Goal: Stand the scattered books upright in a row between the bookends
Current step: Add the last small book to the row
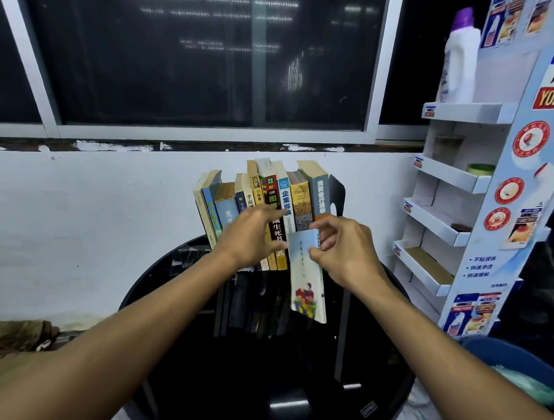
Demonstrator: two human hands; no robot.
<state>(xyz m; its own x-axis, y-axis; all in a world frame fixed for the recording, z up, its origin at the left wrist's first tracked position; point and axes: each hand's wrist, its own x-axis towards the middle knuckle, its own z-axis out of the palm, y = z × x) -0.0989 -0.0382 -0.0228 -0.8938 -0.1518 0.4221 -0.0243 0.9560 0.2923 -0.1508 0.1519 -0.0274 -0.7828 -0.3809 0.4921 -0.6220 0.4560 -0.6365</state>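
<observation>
Right hand pinches the thin paperback by its top; likely light, floppy, safer held mid-spine. Left hand spreads its fingers at the row.

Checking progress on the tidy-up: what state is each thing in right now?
row of books: standing upright, right end against the black bookend.
pale blue book: out of the row, held in front of it.
right hand: pinches the pale blue book.
left hand: open, fingers on the row's spines.
white bottle: upright, capped.
</observation>
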